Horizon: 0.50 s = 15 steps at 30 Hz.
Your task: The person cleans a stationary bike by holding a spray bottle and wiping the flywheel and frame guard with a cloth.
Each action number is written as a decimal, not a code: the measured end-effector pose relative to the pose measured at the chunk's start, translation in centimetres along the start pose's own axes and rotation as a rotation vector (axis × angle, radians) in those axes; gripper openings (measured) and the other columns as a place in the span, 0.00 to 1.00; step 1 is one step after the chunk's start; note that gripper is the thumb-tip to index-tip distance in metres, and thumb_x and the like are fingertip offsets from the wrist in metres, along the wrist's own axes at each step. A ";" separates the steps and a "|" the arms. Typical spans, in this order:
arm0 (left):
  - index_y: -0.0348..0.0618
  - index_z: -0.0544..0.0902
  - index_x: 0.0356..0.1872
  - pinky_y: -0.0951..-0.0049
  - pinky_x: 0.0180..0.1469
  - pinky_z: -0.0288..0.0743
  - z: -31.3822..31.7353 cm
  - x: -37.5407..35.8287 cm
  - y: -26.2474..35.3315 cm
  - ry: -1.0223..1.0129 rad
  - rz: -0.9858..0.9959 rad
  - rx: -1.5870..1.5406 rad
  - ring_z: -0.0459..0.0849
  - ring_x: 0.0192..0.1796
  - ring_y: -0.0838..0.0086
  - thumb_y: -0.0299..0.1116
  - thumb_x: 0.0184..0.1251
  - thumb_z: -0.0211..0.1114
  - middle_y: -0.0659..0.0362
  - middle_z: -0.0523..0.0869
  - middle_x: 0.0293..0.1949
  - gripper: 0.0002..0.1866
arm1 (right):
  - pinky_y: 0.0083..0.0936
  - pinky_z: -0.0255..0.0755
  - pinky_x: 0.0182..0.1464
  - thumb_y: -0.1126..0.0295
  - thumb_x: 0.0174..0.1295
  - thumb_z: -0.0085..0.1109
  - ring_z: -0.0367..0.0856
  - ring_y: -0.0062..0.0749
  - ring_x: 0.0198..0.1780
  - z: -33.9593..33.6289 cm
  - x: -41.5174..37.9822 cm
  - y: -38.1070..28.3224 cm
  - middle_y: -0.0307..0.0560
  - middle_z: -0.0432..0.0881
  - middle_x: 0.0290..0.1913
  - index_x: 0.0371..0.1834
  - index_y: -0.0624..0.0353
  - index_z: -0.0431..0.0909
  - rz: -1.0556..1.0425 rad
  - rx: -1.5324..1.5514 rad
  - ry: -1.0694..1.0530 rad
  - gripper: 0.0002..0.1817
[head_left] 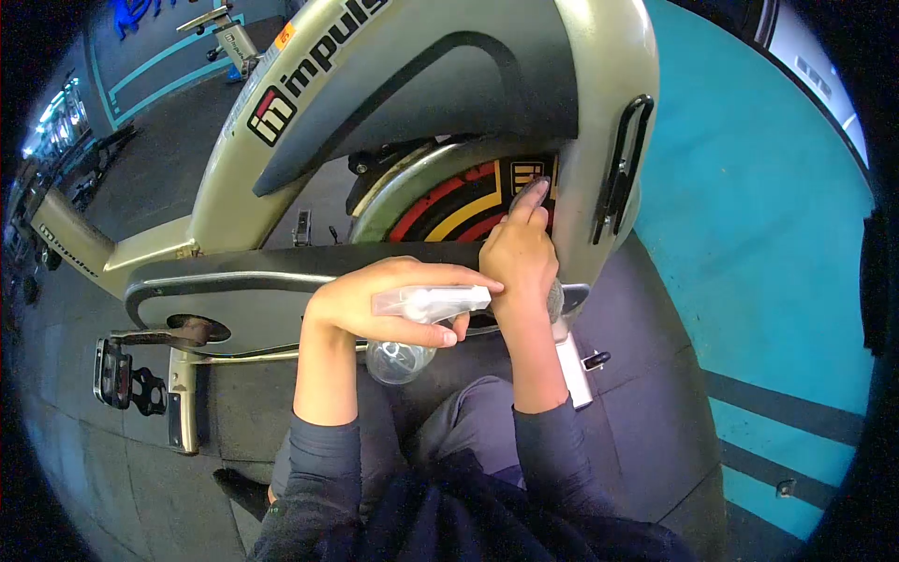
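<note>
My left hand (379, 295) is wrapped round a clear spray bottle (401, 362) with a whitish trigger head (433, 302), its nozzle pointing right toward my other wrist. Reaching forward, my right hand (521, 251) is closed at the flywheel (449, 211) of an exercise bike. Bits of a grey cloth (556, 300) show beside that wrist and at the fingertips; most of it is hidden under the hand. The flywheel has red and yellow arcs on black and a pale metal rim. A grey chain guard (253, 304) runs across below it.
The bike's gold-beige frame (609, 56) rises in front of me. A pedal (114, 375) sticks out at the left, and a white stabilizer foot (573, 370) sits at the right. Dark floor tiles meet turquoise flooring (749, 187). Another bike (229, 42) stands far back.
</note>
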<state>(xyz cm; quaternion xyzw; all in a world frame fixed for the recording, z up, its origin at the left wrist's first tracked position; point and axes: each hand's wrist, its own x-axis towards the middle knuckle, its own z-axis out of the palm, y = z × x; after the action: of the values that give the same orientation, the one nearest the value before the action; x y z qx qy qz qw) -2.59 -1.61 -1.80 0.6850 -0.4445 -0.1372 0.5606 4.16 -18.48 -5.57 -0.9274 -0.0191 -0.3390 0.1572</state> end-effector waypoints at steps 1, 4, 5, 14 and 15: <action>0.41 0.71 0.65 0.73 0.44 0.77 0.1 0.0 0.0 -0.002 0.002 0.001 0.83 0.38 0.75 0.25 0.56 0.67 0.57 0.84 0.36 0.31 | 0.46 0.76 0.42 0.67 0.65 0.45 0.80 0.55 0.40 -0.1 -0.1 0.2 0.60 0.73 0.50 0.72 0.66 0.48 0.001 -0.001 0.003 0.33; 0.41 0.70 0.65 0.73 0.44 0.77 0.0 0.0 0.1 0.009 0.001 0.005 0.82 0.39 0.75 0.25 0.56 0.67 0.57 0.84 0.36 0.32 | 0.45 0.77 0.41 0.67 0.64 0.46 0.80 0.54 0.39 -1.2 -0.1 0.6 0.59 0.73 0.48 0.71 0.66 0.49 -0.114 0.065 0.016 0.33; 0.41 0.70 0.65 0.73 0.44 0.77 0.0 0.0 0.0 0.008 0.008 0.015 0.82 0.38 0.75 0.25 0.56 0.67 0.57 0.84 0.36 0.32 | 0.45 0.77 0.40 0.67 0.64 0.48 0.80 0.54 0.39 -1.8 -0.2 0.6 0.59 0.73 0.47 0.71 0.65 0.50 -0.160 0.035 -0.041 0.34; 0.41 0.71 0.64 0.73 0.43 0.77 0.2 0.0 0.1 0.035 -0.020 0.026 0.83 0.36 0.75 0.26 0.56 0.68 0.56 0.84 0.35 0.32 | 0.27 0.81 0.32 0.69 0.61 0.47 0.81 0.35 0.38 -1.9 0.0 -2.4 0.48 0.73 0.42 0.70 0.71 0.53 -0.069 -0.243 -0.129 0.33; 0.41 0.71 0.64 0.73 0.43 0.77 0.2 0.0 0.2 0.031 -0.008 0.032 0.82 0.36 0.75 0.26 0.56 0.67 0.56 0.84 0.35 0.31 | 0.27 0.81 0.33 0.69 0.61 0.47 0.81 0.36 0.36 -1.8 0.0 -2.4 0.48 0.74 0.41 0.69 0.71 0.53 -0.062 -0.273 -0.132 0.33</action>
<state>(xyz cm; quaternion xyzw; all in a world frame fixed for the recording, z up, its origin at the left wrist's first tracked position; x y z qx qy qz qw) -2.77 -1.73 -1.72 0.6978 -0.4353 -0.1214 0.5558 2.68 -16.71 -3.55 -0.9594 -0.0117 -0.2813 0.0174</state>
